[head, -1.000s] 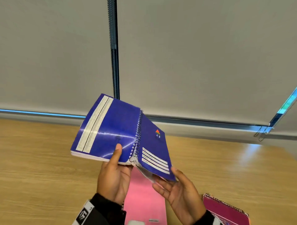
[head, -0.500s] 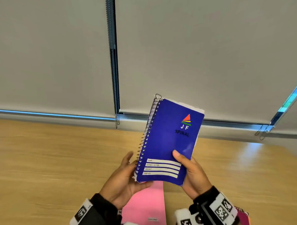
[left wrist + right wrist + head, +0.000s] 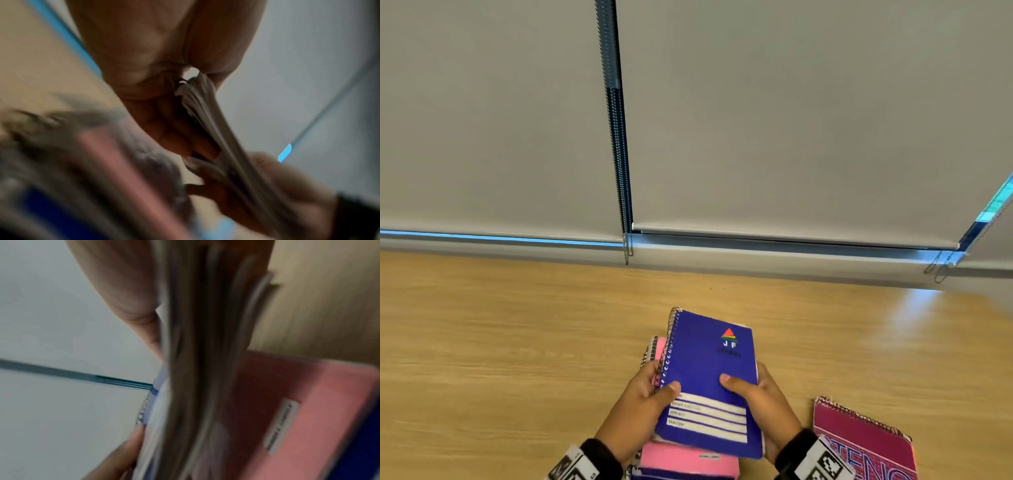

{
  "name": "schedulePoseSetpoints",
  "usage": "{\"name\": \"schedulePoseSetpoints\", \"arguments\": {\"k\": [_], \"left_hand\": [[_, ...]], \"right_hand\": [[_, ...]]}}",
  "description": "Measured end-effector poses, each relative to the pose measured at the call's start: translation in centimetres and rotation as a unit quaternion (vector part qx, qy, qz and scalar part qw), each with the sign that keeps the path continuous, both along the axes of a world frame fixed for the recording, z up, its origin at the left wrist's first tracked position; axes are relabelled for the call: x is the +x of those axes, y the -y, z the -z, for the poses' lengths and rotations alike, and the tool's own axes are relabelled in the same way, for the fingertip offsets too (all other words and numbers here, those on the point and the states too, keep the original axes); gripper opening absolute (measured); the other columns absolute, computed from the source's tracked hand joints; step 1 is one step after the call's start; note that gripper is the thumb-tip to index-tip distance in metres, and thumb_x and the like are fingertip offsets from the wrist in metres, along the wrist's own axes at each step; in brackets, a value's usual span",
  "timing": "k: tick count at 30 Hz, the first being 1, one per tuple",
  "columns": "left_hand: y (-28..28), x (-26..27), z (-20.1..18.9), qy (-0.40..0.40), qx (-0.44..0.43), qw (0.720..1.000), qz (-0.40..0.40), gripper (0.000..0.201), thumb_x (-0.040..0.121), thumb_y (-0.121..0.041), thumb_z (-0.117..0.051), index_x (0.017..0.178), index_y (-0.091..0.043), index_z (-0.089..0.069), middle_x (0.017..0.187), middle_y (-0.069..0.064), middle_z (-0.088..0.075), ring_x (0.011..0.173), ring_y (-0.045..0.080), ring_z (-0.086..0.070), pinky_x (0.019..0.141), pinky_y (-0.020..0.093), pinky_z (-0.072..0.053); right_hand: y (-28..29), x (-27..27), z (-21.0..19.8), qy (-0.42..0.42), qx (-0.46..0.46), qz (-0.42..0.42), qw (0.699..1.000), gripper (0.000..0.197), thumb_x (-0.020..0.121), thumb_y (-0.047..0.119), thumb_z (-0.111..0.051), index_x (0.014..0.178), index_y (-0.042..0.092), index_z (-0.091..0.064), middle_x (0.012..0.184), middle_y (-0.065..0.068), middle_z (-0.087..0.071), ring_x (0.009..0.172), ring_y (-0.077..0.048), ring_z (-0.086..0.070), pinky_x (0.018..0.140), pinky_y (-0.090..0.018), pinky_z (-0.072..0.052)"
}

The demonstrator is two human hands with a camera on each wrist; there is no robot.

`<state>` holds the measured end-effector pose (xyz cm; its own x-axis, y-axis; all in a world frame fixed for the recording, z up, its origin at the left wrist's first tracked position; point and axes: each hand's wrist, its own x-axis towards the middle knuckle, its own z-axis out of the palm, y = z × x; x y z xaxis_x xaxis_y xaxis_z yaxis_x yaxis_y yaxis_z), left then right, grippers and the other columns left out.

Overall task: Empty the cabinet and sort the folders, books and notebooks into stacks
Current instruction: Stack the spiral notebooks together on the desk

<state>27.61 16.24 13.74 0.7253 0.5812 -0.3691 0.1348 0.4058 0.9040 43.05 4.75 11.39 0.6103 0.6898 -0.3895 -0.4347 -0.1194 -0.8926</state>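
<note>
The blue spiral notebook (image 3: 707,383) is closed, cover up, with its wire spine along the left edge, a small coloured triangle logo near its far right corner and white label lines across its near half. It is held by both hands just above a pink notebook (image 3: 685,460) that lies flat on the wooden table (image 3: 500,342), slightly skewed so that the pink one's far left corner and black coil show past its spine. Whether the blue cover already rests on the pink one cannot be told. The left hand (image 3: 635,407) grips the spine side, thumb lying on the cover and fingers curled beneath the pages; the left wrist view shows those fingers (image 3: 185,139) tucked under the fanned page edges. The right hand (image 3: 767,407) grips the opposite long edge in the same way, thumb on top of the cover and fingers below. Under the pink notebook's near edge a strip of another dark blue cover (image 3: 681,475) shows, so there is a small stack there. To the right, apart from the stack, a magenta spiral notebook (image 3: 866,448) lies flat on the table, its coil along the far edge. At the far side of the table, grey roller blinds (image 3: 791,120) hang down, with bead chains (image 3: 625,205) between them.
</note>
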Motion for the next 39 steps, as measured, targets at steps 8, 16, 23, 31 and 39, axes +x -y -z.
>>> {"name": "schedulePoseSetpoints", "arguments": {"k": [8,16,23,31,39], "left_hand": [[-0.5,-0.2,2.0,-0.202,0.329,0.919,0.076,0.023,0.091,-0.047,-0.058,0.103,-0.029,-0.051,0.098,-0.012,-0.071,0.086,0.004,-0.07,0.072,0.023,-0.059],[-2.7,-1.0,2.9,-0.364,0.474,0.797,0.081,0.032,0.092,-0.058,-0.04,0.092,-0.028,-0.05,0.087,-0.01,-0.067,0.078,0.009,-0.065,0.072,0.031,-0.056],[-4.5,-1.0,5.7,-0.328,0.219,0.917,0.06,0.084,0.062,-0.072,-0.069,0.123,-0.025,-0.035,0.115,-0.004,-0.066,0.091,0.012,-0.068,0.086,0.034,-0.054],[-5.1,0.4,4.3,-0.205,-0.037,0.975,0.075,0.075,0.036,-0.018,-0.088,0.102,-0.01,-0.052,0.102,0.014,-0.073,0.093,0.033,-0.071,0.093,0.047,-0.053],[-4.4,-1.9,6.7,-0.041,-0.08,0.994,0.07,0.118,0.047,0.013,-0.085,0.144,-0.03,-0.033,0.134,0.016,-0.057,0.11,0.039,-0.063,0.097,0.056,-0.048]], "right_hand": [[-0.9,0.9,1.7,0.123,-0.068,0.026,0.99,0.052,0.083,-0.005,-0.067,0.13,0.011,-0.05,0.101,-0.003,-0.073,0.088,-0.024,-0.072,0.077,-0.042,-0.06],[-3.0,-0.5,3.2,0.32,-0.207,-0.061,0.923,0.046,0.077,0.029,-0.07,0.12,0.031,-0.054,0.115,0.002,-0.055,0.089,-0.006,-0.058,0.088,-0.027,-0.052],[-3.1,0.1,5.1,0.187,-0.289,-0.07,0.936,0.052,0.07,0.037,-0.079,0.106,0.016,-0.047,0.113,0.0,-0.045,0.108,-0.023,-0.06,0.092,-0.036,-0.053],[-3.4,0.4,5.0,-0.012,-0.175,-0.039,0.984,0.041,0.069,-0.004,-0.077,0.106,0.003,-0.061,0.095,-0.014,-0.074,0.083,-0.031,-0.073,0.065,-0.038,-0.059],[-1.9,-0.4,4.6,-0.061,0.026,-0.024,0.998,0.075,0.044,-0.011,-0.064,0.117,-0.001,-0.052,0.094,-0.025,-0.069,0.08,-0.036,-0.066,0.067,-0.043,-0.056]]}}
